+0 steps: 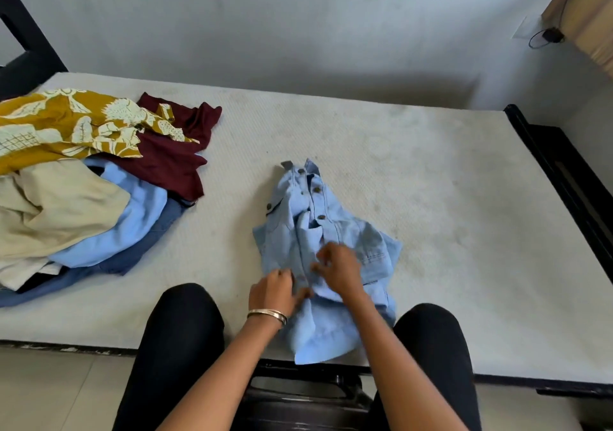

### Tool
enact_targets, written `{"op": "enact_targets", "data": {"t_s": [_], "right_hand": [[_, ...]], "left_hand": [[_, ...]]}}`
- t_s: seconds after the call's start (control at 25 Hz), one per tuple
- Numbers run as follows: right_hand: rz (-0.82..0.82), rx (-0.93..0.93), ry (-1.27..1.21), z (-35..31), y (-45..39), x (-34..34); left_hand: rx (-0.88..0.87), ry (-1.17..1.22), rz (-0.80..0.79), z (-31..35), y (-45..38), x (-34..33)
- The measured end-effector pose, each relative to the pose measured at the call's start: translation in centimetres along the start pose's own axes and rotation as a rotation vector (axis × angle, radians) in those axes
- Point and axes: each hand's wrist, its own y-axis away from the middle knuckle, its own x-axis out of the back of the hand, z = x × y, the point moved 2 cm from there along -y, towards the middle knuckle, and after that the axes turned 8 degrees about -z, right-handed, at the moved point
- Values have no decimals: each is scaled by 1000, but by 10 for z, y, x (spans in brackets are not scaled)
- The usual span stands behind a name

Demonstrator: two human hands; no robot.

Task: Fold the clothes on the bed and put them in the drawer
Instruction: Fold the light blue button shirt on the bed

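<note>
A light blue denim shirt (326, 231) with brown buttons lies crumpled on the white mattress (414, 171), its hem hanging over the near edge. My left hand (273, 293), with a metal bangle at the wrist, pinches the shirt's front placket near the lower buttons. My right hand (338, 269) is just right of it, fingers curled and pinching the same strip of fabric. No drawer is in view.
A pile of clothes (76, 178) lies at the left of the bed: a mustard patterned shirt, a maroon top, beige, light blue and darker blue garments. A black bed frame (564, 171) runs along the right. My knees in black trousers flank the shirt.
</note>
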Motion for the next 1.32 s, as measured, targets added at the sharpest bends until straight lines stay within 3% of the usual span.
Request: {"op": "enact_targets", "data": {"t_s": [0.04, 0.12, 0.24, 0.28, 0.36, 0.48, 0.52, 0.56, 0.68, 0.76, 0.84, 0.92, 1.0, 1.04, 1.08, 1.16, 1.24, 1.32], "right_hand": [[-81, -46, 131, 13, 9, -23], [-117, -80, 351, 27, 27, -44], [-65, -133, 472, 46, 38, -42], [-41, -155, 486, 52, 39, -37], [27, -187, 488, 60, 39, -24], [100, -199, 411, 62, 34, -12], [91, -207, 346, 61, 31, -10], [63, -203, 299, 60, 29, -8], [-186, -194, 360, 55, 30, -9], [-391, -229, 429, 50, 32, -10], [-357, -222, 354, 48, 29, -15], [-119, -153, 202, 46, 23, -20], [17, -76, 175, 42, 18, -26], [14, -44, 212, 42, 16, -32], [-2, -31, 267, 44, 16, -38], [-5, -48, 321, 49, 16, -47], [25, -78, 276, 55, 15, -50], [49, -121, 206, 58, 14, -49]], "left_hand": [[63, 14, -126, 0, 5, -14], [152, -44, -181, 3, 19, -28], [132, -158, -52, 1, 22, -29], [118, -81, 1, -3, 20, -20], [204, 398, 119, -17, 13, -6], [492, 1636, 268, -30, 18, 26], [547, 1855, 283, -39, 18, 29], [588, 1871, 277, -46, 17, 36], [806, 1167, 176, -66, 20, 36], [762, 866, 227, -60, 29, 24], [457, 537, 459, -47, 29, 20], [7, 249, 557, -31, 21, 18], [-304, -8, 295, -17, 14, 12], [-344, -102, 98, -10, 14, 6], [-327, -178, -68, -4, 17, 0], [-157, -183, -214, 1, 22, -18], [52, -127, -275, 2, 27, -36], [137, -93, -215, 10, 32, -46]]}}
